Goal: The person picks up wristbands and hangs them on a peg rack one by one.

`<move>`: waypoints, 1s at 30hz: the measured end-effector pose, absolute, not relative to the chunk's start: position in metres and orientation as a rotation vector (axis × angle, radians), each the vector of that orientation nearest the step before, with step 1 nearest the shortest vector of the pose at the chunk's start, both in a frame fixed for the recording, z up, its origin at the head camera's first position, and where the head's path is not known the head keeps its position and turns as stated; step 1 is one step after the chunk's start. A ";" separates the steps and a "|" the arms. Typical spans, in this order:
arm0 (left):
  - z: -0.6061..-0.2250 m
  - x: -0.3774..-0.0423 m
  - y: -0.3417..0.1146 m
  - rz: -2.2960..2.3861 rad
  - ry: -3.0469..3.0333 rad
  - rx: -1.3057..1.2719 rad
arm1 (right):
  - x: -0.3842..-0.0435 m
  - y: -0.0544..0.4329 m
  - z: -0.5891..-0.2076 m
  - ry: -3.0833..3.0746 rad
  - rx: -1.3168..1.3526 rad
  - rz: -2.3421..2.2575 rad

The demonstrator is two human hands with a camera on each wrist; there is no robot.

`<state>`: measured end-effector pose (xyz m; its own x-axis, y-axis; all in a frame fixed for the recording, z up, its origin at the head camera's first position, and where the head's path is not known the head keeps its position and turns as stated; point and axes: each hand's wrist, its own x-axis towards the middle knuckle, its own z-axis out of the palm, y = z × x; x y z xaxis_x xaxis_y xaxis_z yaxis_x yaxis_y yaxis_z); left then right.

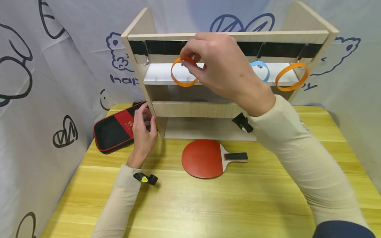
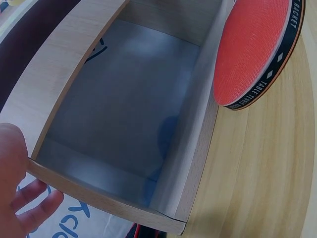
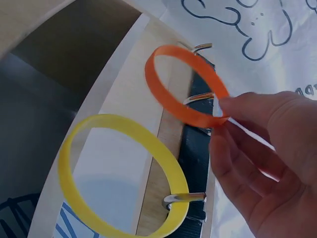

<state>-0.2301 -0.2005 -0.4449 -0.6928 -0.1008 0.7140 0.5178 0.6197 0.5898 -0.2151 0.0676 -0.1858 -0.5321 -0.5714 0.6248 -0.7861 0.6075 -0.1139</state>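
Flat-banded orange ring: pinched in the right grip, near a metal hook; I can't see whether threaded.
Pale wooden rack: upright on the table.

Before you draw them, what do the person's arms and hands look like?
The left hand and right hand are gloveless. Cream sleeves cover both forearms; dark navy fabric shows beyond the right one. A small black device sits at each wrist, the left one marked yellow.

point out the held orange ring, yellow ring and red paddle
Held orange ring (image 3: 166, 99), right wrist view: band's lower left.
Yellow ring (image 3: 65, 161), right wrist view: band's left side.
Red paddle (image 1: 205, 159), head view: red face.
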 end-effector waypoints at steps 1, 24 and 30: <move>-0.445 -0.230 -0.201 -1.065 -2.104 -0.330 | -0.216 0.066 -0.185 -2.316 1.048 0.495; -0.443 -0.229 -0.199 -1.100 -2.114 -0.320 | -0.201 0.071 -0.204 -2.327 0.916 0.315; -0.445 -0.229 -0.197 -1.107 -2.112 -0.306 | -0.194 0.093 -0.213 -2.174 0.939 0.359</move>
<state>-0.2293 -0.1974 -0.4453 -0.7118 -0.1151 0.6928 0.5042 0.6030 0.6182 -0.1938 0.0932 -0.2134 -0.4677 -0.5154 0.7181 -0.7190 0.6944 0.0301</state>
